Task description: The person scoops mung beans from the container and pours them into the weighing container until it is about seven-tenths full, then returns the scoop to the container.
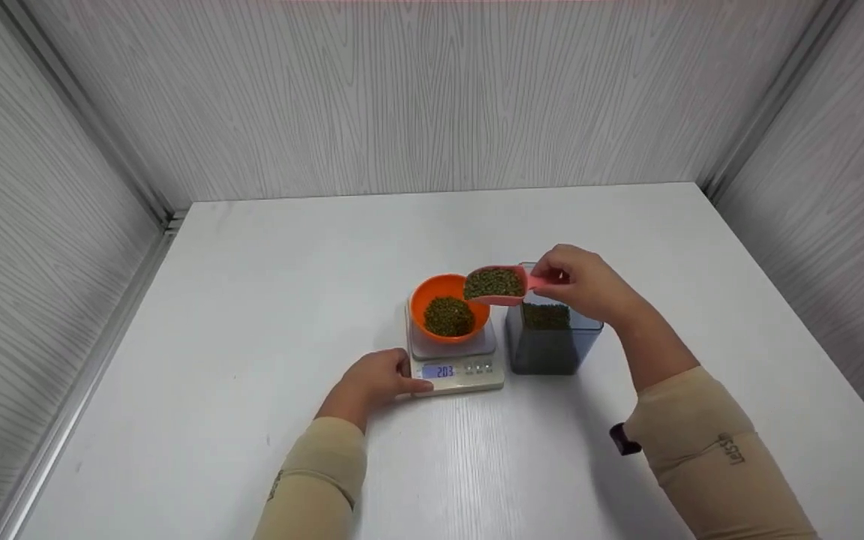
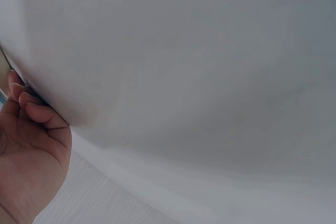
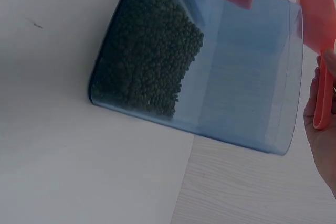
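Observation:
My right hand grips the handle of a pink scoop, heaped with small round green grains. The scoop's front lip overlaps the right rim of an orange bowl in the head view. More green grains lie in that bowl, which sits on a white digital kitchen scale. The lit display appears to read 203. My left hand holds the scale's left front corner, thumb along its front. In the left wrist view the fingers curl against the scale's side.
A clear bluish container, partly filled with the same grains, stands right of the scale, below my right hand. The white table meets wood-grain panels at the back and sides.

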The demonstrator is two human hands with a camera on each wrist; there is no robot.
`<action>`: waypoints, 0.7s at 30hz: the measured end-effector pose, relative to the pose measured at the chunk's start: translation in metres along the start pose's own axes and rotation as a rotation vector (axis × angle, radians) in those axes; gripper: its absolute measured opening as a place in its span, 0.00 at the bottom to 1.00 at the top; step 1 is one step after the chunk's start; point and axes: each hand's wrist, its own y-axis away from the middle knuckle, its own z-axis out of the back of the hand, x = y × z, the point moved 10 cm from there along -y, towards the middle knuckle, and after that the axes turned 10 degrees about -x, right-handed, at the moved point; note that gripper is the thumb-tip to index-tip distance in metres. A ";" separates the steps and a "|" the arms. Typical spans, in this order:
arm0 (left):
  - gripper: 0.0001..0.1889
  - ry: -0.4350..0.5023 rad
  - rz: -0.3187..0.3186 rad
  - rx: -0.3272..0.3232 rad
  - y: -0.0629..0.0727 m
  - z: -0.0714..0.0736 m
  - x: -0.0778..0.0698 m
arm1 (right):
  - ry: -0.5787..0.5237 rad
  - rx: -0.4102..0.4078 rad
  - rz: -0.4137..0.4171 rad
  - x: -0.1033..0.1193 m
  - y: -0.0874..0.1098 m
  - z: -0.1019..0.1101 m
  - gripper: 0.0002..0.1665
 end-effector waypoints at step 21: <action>0.24 -0.012 -0.029 0.007 -0.004 -0.001 -0.005 | 0.182 0.047 0.027 0.013 -0.009 -0.018 0.10</action>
